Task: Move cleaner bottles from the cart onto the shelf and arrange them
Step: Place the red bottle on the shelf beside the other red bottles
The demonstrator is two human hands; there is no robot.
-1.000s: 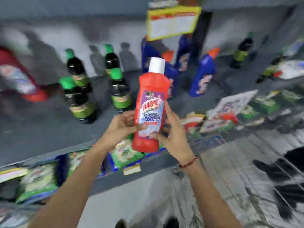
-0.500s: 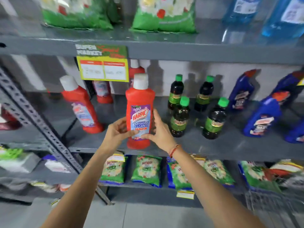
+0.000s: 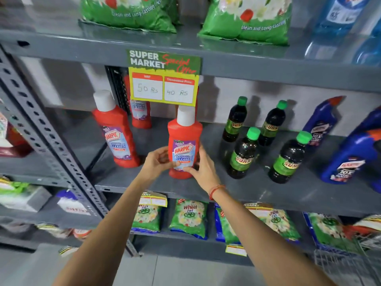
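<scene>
Head view: red cleaner bottle (image 3: 184,145) upright at frame centre, on middle shelf (image 3: 253,188) front. Left hand (image 3: 156,162) and right hand (image 3: 203,167) grasp it. Placing step; next likely release, square label.

Your two bare arms, nothing worn but a wrist thread.

Your left hand (image 3: 157,162) and forearm carry no sleeve, watch or ring that shows. Your right hand (image 3: 203,169) is just as bare, apart from a thin red-orange thread bracelet (image 3: 215,190) looped around the wrist; no sleeve edge reaches into view on either arm.
</scene>
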